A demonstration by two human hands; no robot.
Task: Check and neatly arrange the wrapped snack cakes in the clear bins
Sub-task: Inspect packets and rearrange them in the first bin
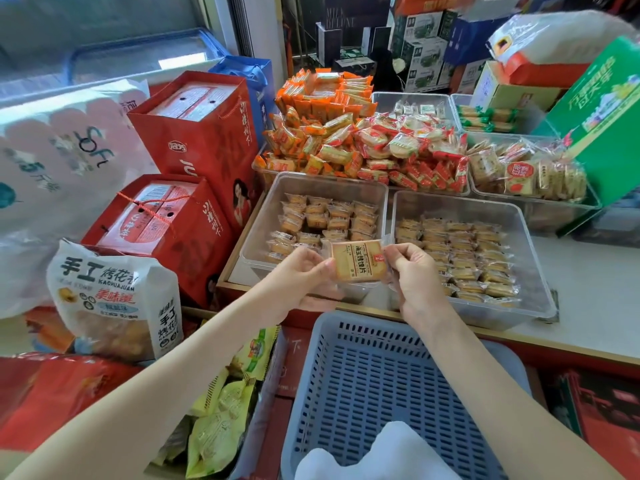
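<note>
Left hand (304, 275), right hand (414, 278), snack cake (356, 261) between.

Daylit shop with glass-topped freezer (138, 58) and white counter (585, 299).

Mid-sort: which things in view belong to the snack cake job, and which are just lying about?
Job: held snack cake, left hand, right hand, left clear bin, right clear bin.
Lying about: blue basket, red gift boxes, green carton, white snack bag.
</note>
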